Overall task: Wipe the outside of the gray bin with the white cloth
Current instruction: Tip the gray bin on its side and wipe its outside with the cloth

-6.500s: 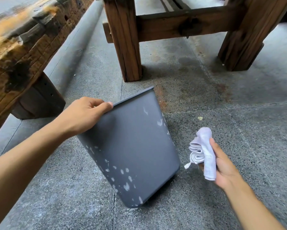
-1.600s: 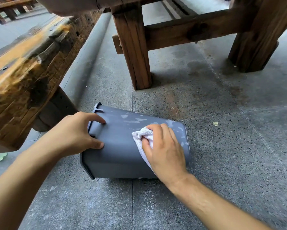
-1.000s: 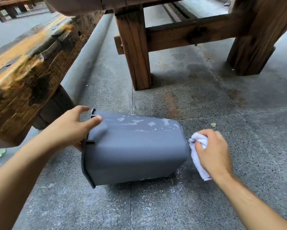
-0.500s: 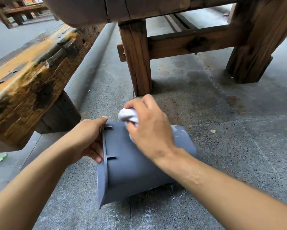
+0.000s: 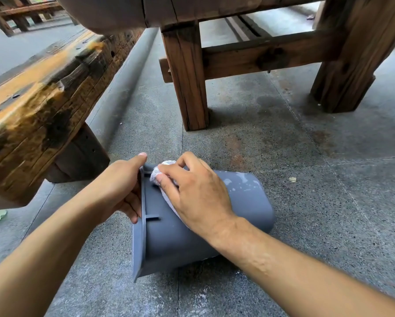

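Right hand (image 5: 198, 193) presses the white cloth (image 5: 156, 176) onto the gray bin (image 5: 169, 243), its grip clenched on the fabric just beside the rim. Left hand (image 5: 121, 191) clamps that rim, thumb on top. Bin's on its side on the floor (image 5: 317, 202), white splashes near its base.

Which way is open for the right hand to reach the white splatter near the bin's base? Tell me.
Probably yes: the right hand with white cloth lies on the gray plastic bin; splatter sits uncovered further along.

You see a weathered wooden bench (image 5: 43, 92) at left, a heavy wooden table (image 5: 185, 74) ahead, standing on speckled stone floor (image 5: 329, 179).
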Motion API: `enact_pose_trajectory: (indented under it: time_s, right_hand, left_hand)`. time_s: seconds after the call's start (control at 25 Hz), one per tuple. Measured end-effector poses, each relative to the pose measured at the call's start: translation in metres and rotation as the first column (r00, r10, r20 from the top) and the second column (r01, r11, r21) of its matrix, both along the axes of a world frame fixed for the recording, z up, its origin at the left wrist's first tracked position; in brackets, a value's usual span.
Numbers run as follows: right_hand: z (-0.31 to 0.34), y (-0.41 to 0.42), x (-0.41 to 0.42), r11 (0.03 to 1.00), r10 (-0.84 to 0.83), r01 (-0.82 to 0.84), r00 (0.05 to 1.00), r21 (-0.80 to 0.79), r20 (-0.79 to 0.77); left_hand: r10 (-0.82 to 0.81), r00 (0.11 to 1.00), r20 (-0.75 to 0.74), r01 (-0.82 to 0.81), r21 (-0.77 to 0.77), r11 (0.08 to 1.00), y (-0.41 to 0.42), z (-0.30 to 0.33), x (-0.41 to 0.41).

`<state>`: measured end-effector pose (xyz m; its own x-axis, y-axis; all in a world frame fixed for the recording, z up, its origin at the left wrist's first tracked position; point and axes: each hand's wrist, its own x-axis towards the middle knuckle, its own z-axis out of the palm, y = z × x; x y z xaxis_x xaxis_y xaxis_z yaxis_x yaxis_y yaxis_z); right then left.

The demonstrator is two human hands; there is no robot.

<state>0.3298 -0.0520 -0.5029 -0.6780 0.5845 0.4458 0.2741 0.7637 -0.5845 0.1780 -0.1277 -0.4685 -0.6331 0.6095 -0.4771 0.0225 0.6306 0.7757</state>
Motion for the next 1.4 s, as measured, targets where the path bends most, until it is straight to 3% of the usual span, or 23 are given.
enact_pose_trajectory:
  time_s: [0.88,1.4]
  right_hand:
    - [-0.067,0.081,0.052,0.945,-0.324,0.327,0.941,-0.018,0.102]
    - [-0.086,0.125,0.072,0.899,-0.431,0.436,0.862,0.044,0.267]
  left_hand:
    - [0.029,0.997,-0.065,-0.031,-0.027,0.999,-0.005,-0.009,-0.014]
    - [0.038,0.999,-0.023,-0.038,-0.001,0.999,-0.007,-0.01,-0.012]
